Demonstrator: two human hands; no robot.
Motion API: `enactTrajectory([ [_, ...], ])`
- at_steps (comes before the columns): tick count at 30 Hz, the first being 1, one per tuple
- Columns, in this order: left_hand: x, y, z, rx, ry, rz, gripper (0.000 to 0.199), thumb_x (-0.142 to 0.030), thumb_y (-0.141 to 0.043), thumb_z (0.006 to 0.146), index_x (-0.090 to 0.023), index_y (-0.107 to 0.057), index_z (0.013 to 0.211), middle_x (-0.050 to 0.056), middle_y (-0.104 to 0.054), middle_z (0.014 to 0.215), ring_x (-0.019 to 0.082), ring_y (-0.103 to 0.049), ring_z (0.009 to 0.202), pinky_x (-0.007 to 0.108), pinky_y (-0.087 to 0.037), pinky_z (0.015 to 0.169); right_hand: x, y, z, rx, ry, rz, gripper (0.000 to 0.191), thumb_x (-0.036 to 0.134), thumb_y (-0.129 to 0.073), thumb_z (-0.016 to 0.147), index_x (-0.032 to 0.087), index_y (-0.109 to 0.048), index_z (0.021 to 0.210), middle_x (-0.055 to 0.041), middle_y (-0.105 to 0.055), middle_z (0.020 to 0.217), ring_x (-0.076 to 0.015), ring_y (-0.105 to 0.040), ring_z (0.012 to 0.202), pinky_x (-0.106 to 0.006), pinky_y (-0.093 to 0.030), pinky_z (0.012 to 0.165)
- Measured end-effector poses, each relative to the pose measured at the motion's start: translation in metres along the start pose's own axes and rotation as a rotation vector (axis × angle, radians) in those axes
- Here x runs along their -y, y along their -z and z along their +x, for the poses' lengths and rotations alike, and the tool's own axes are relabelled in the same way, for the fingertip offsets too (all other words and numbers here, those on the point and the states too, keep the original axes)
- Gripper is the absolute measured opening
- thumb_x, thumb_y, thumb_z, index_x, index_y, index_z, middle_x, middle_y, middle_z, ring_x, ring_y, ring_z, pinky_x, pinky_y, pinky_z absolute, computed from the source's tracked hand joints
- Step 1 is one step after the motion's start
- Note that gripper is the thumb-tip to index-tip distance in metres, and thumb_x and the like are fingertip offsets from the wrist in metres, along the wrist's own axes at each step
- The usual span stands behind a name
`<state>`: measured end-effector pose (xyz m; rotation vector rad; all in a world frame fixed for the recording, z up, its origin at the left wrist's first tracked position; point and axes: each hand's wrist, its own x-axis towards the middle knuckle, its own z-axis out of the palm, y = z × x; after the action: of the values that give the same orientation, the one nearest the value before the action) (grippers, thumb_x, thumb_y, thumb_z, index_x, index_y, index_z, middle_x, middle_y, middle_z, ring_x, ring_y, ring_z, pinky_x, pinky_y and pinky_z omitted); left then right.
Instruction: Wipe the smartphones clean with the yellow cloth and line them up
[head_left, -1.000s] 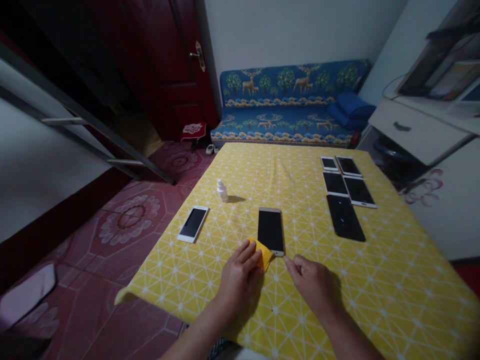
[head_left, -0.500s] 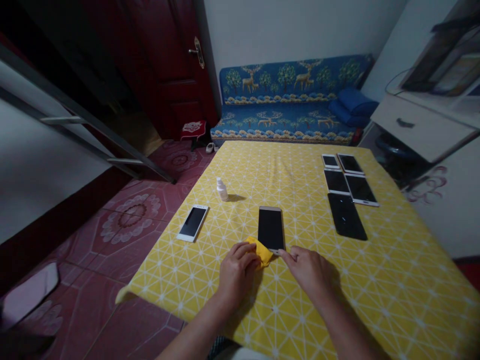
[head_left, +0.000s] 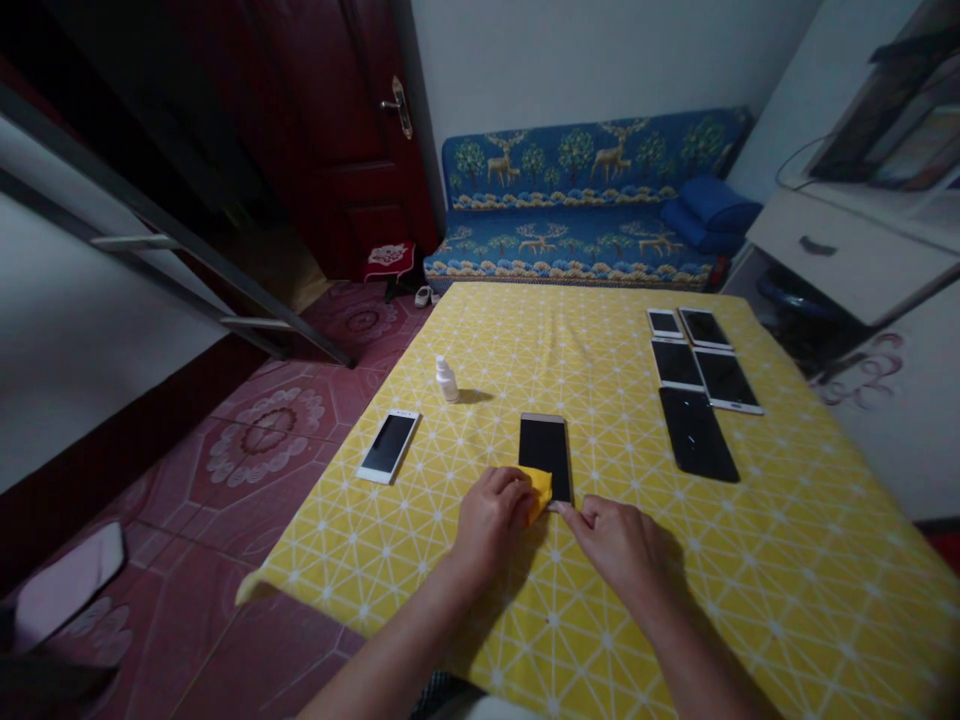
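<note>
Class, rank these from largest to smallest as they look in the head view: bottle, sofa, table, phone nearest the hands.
1. Table
2. Sofa
3. Phone, though the cloth covers part of it
4. Bottle

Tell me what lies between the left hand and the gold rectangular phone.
The head view shows a yellow cloth between the left hand and the phone.

Home room, patterned sofa [head_left: 555, 235], wooden door [head_left: 330, 130]
</note>
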<state>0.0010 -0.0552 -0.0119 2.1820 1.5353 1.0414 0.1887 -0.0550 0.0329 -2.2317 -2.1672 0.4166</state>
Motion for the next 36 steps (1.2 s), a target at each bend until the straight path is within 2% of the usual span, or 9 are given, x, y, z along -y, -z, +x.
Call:
enactTrajectory([
  [7, 0.003, 0.003, 0.003, 0.044, 0.024, -0.065, 0.012, -0.017, -0.070, 0.084, -0.022, -0.075, 0.093, 0.006, -0.070, 0.100, 0.021, -0.065, 0.094, 0.034, -0.056, 0.081, -0.004, 0.004, 0.010, 0.076, -0.010, 0.064, 0.044, 0.060, -0.055, 0.090, 0.027, -0.064, 0.063, -0.0021, -0.065, 0.061, -0.0183, -0.057, 0.056, -0.029, -0.026, 0.054],
  [14, 0.008, 0.003, 0.029, 0.096, 0.197, -0.077, 0.012, -0.018, -0.072, 0.080, -0.023, -0.078, 0.089, 0.005, -0.069, 0.095, 0.019, -0.066, 0.088, 0.029, -0.051, 0.076, -0.003, 0.009, 0.017, 0.190, -0.042, 0.069, 0.040, 0.057, -0.055, 0.088, 0.026, -0.065, 0.064, -0.0014, -0.066, 0.064, -0.0166, -0.057, 0.058, -0.029, -0.027, 0.055],
  [19, 0.013, -0.001, 0.053, 0.129, 0.232, -0.037, 0.009, -0.021, -0.074, 0.080, -0.023, -0.079, 0.087, 0.007, -0.070, 0.096, 0.021, -0.066, 0.088, 0.031, -0.051, 0.076, -0.002, 0.011, 0.016, 0.207, -0.060, 0.065, 0.041, 0.058, -0.053, 0.088, 0.027, -0.065, 0.065, -0.0013, -0.066, 0.066, -0.0171, -0.057, 0.059, -0.030, -0.027, 0.056],
  [30, 0.026, -0.016, 0.105, 0.118, 0.255, 0.113, 0.012, -0.029, -0.074, 0.084, -0.023, -0.080, 0.093, 0.004, -0.071, 0.101, 0.018, -0.065, 0.088, 0.026, -0.046, 0.071, -0.003, 0.006, 0.016, 0.193, -0.062, 0.082, 0.040, 0.057, -0.055, 0.088, 0.026, -0.065, 0.065, -0.0021, -0.067, 0.068, -0.0181, -0.060, 0.065, -0.029, -0.027, 0.057],
  [36, 0.029, -0.023, 0.110, 0.078, 0.240, 0.140, 0.013, -0.029, -0.071, 0.087, -0.022, -0.080, 0.094, 0.005, -0.070, 0.101, 0.018, -0.064, 0.088, 0.026, -0.045, 0.069, -0.004, 0.004, 0.017, 0.185, -0.070, 0.080, 0.039, 0.057, -0.055, 0.087, 0.027, -0.065, 0.065, -0.0015, -0.067, 0.068, -0.0178, -0.059, 0.064, -0.029, -0.027, 0.057],
])
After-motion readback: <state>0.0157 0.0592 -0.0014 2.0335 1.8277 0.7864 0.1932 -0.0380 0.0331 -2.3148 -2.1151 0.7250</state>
